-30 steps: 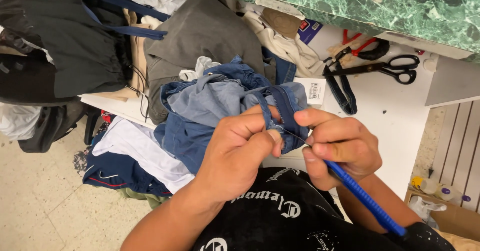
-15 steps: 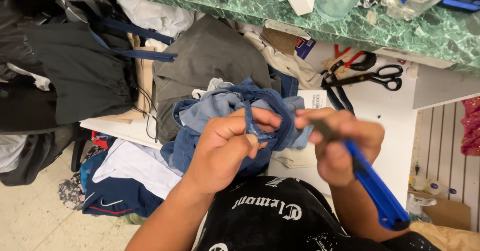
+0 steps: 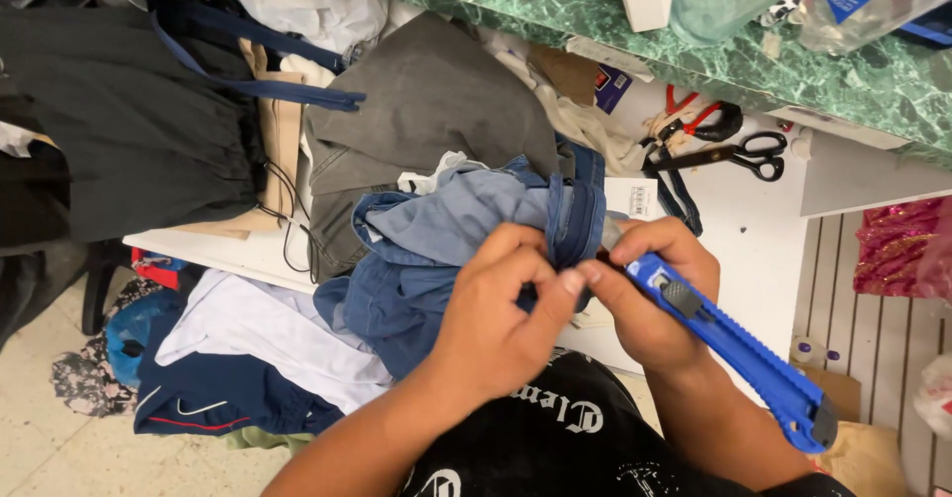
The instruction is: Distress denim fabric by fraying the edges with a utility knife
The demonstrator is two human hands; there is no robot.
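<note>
My left hand (image 3: 501, 313) pinches a folded strip of the blue denim garment (image 3: 446, 249) between thumb and fingers. Close beside it, my right hand (image 3: 650, 294) grips a blue utility knife (image 3: 739, 348), whose blade end points at the denim strip held between both hands. The knife's handle runs down to the right past my wrist. The rest of the denim lies bunched on the white table (image 3: 754, 249) in front of me. The blade tip itself is hidden behind my fingers and the cloth.
Black scissors (image 3: 739, 153) and red-handled pliers (image 3: 699, 120) lie on the white table to the right. A grey garment (image 3: 436, 100) and black clothing (image 3: 119, 130) are piled behind. A green marble counter (image 3: 595, 11) carries bottles. More clothes (image 3: 248, 358) lie on the floor at left.
Both hands have drawn closer together on the denim strip. The right hand has turned the knife so its blade end meets the cloth.
</note>
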